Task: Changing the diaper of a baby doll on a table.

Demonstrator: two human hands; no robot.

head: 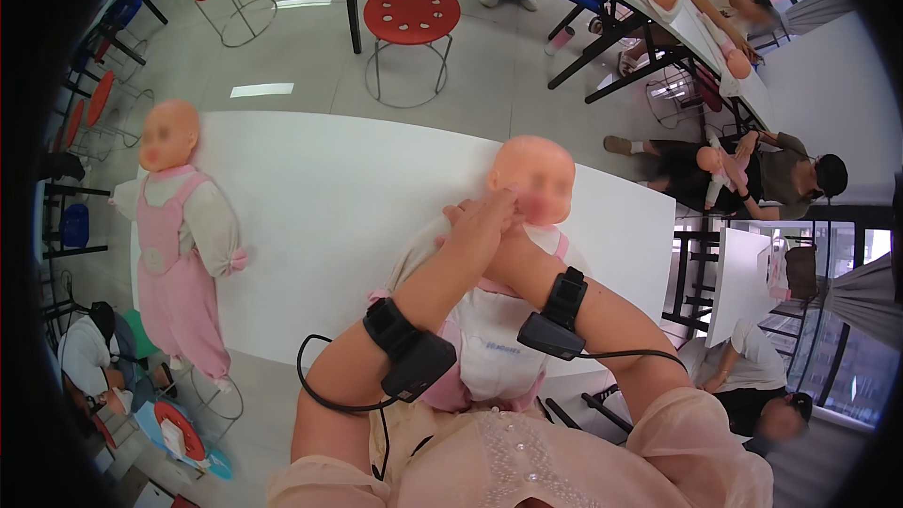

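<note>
A baby doll point(540, 155) in a white top and pink overalls lies face up on the white table point(317, 212) before me, its legs towards my body. My left hand point(490, 215) is at its neck, fingertips by the mouth and chin. Under it my right hand point(509, 250) crosses at the doll's upper chest, its fingers mostly hidden. Whether either hand grips anything is not visible. A white diaper point(494, 349) bearing printed writing covers the doll's middle between my forearms. Black bands with small devices point(420, 367) and cables are strapped to both forearms.
A second doll point(173, 226) in pink overalls lies along the table's left end. Red stools point(412, 13) stand beyond the far edge. Several people are nearby; one at the right point(790, 169) holds a doll. Another long table point(712, 35) with dolls runs at the upper right.
</note>
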